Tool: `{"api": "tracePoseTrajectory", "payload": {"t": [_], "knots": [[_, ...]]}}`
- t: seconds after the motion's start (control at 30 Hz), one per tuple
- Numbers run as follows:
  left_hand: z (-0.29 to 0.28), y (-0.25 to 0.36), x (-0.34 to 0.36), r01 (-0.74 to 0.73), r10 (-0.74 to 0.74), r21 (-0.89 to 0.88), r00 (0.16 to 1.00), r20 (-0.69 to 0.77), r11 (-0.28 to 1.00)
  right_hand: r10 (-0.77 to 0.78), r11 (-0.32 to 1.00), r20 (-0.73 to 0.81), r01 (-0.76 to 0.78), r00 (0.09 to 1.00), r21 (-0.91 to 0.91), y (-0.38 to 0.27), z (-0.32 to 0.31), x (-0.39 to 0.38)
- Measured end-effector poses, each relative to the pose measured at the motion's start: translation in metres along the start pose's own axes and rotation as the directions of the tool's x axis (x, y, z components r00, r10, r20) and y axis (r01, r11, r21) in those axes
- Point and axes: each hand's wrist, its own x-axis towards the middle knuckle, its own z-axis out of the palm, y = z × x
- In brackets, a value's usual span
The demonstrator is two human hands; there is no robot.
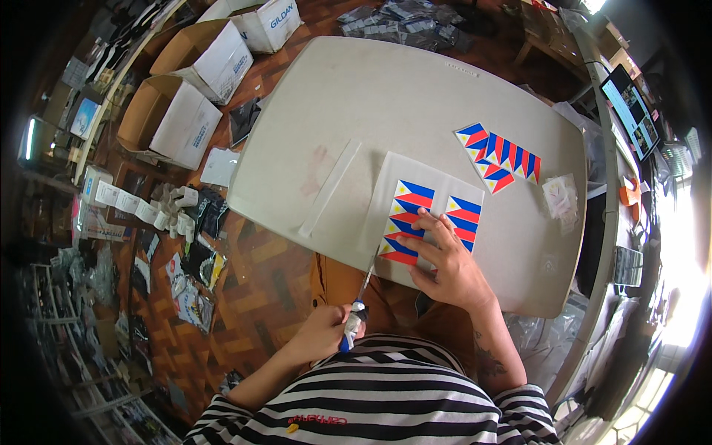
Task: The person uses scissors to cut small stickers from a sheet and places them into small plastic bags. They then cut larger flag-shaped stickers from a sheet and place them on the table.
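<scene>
My left hand (326,331) is closed round the blue-and-white handles of a pair of scissors (352,334), near the table's front edge. The blades point away from me and meet the near edge of a pale sheet (378,194). Two columns of flag prints (412,194) in blue, red and white with yellow marks lie on that sheet. My right hand (449,259) rests on it with fingers spread, covering part of both columns. Farther right, several cut flag strips (513,157) lie overlapping on the table. Left of the sheet lies a narrow pale strip (330,189).
The pale table (319,104) has rounded corners. A clear packet (561,200) sits near its right edge. White-and-brown cardboard boxes (194,122) stand on the floor at left. Plastic-wrapped packages (404,26) lie beyond the table. A screen (630,111) stands on the right-hand desk.
</scene>
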Motion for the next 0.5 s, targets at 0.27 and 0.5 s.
{"api": "tracePoseTrajectory", "payload": {"t": [0.27, 0.5], "knots": [[0.001, -0.002, 0.006, -0.087, 0.086, 0.120, 0.996, 0.018, 0.989, -0.005, 1.000, -0.057, 0.005, 0.998, 0.009, -0.005, 0.001, 0.002], [0.001, -0.003, 0.005, -0.158, 0.156, 0.140, 0.987, 0.023, 0.977, 0.106, 0.981, -0.279, -0.146, 0.954, -0.128, -0.009, 0.041, 0.012]]}}
